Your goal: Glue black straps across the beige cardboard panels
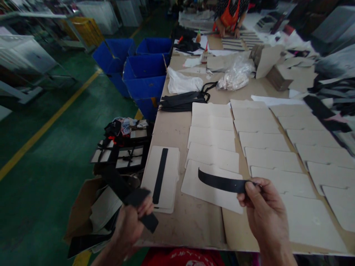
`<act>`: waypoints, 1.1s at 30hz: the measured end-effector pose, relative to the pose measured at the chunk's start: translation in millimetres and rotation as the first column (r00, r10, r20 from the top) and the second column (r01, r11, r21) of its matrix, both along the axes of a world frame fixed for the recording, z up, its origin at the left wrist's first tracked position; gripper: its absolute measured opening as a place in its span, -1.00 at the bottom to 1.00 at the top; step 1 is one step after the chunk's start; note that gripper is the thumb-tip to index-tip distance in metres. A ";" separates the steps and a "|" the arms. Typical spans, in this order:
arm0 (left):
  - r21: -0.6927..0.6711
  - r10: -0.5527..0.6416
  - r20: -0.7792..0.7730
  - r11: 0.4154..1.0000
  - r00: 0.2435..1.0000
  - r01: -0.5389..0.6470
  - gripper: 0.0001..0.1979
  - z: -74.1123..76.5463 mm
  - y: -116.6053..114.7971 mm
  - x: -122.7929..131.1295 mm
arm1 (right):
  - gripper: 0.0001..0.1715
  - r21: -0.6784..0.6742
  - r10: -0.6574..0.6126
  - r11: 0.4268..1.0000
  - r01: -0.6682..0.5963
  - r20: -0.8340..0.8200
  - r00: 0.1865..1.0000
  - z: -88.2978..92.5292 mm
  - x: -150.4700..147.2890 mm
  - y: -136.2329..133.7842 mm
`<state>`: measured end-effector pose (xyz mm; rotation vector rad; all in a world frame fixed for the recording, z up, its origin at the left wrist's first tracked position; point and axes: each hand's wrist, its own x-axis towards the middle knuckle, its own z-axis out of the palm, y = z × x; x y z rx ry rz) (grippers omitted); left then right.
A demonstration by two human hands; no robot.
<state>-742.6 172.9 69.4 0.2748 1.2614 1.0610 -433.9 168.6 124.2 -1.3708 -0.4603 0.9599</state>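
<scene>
My right hand (263,207) pinches one end of a black strip (222,183), which curves out to the left above a beige cardboard panel (188,184). At the table's left edge my left hand (131,221) is closed around several black strips (116,184), blurred by motion and pointing different ways. Between the hands, a beige panel (172,177) lies on the table with a black strip (160,175) lengthwise on it. To the right, overlapping beige panels (266,159) are laid out in rows.
Blue bins (145,75) stand on the green floor left of the table. Below its left edge sits a cardboard box (80,207) of scraps. Farther back lie black straps (180,100), a clear plastic bag (235,74) and a glue bottle (204,57). A co-worker (229,16) works at the far end.
</scene>
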 end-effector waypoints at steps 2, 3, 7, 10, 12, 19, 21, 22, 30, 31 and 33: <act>-0.009 0.034 -0.029 0.999 0.999 -0.034 -0.57 1.4 14.0 1.9 | -0.71 0.003 0.079 0.997 -0.079 -0.056 0.995 -4.9 -9.0 -1.7; -0.034 0.002 -0.063 0.999 0.998 -0.004 -0.64 2.0 19.1 5.2 | -0.72 0.001 0.106 0.994 -0.107 -0.082 0.991 -8.3 -11.9 -3.1; -0.217 -0.256 -0.085 0.948 0.963 0.233 -0.57 1.0 23.6 30.6 | -0.69 -0.061 0.118 0.990 -0.127 -0.133 0.984 -30.6 -13.1 -13.3; -0.253 -0.308 -0.032 0.923 0.951 0.291 -0.53 -4.5 19.3 49.2 | -0.65 -0.132 0.090 0.986 -0.105 -0.119 0.989 -55.1 -5.9 -26.2; -0.251 -0.294 -0.050 0.929 0.955 0.273 -0.53 -10.3 17.2 55.5 | -0.65 -0.177 0.080 0.979 -0.096 -0.099 0.992 -72.1 0.9 -36.9; -0.222 -0.446 -0.117 0.883 0.887 0.414 -0.61 -23.7 27.4 59.8 | -0.54 -0.364 0.106 0.923 -0.123 -0.065 0.992 -121.5 28.8 -60.1; -0.200 -0.540 -0.195 0.839 0.819 0.505 -0.61 -23.3 36.8 65.4 | -0.54 -0.396 0.129 0.911 -0.118 0.002 0.992 -134.3 37.6 -57.6; -0.192 -0.582 -0.250 0.813 0.774 0.550 -0.60 -22.8 42.3 69.2 | -0.54 -0.402 0.137 0.909 -0.105 0.053 0.989 -140.6 42.1 -55.1; -0.295 -0.616 -0.736 0.663 0.279 0.688 -0.76 -29.9 82.1 103.6 | -0.55 -0.457 0.174 0.889 -0.012 0.315 0.933 -174.8 68.1 -35.1; -0.308 -0.617 -0.743 0.660 0.260 0.685 -0.74 -32.3 84.1 107.0 | -0.55 -0.470 0.181 0.883 -0.003 0.335 0.925 -176.5 69.6 -34.2; -0.326 -0.621 -0.744 0.662 0.249 0.675 -0.71 -37.9 86.0 112.4 | -0.56 -0.495 0.197 0.869 0.026 0.393 0.898 -179.0 71.7 -32.9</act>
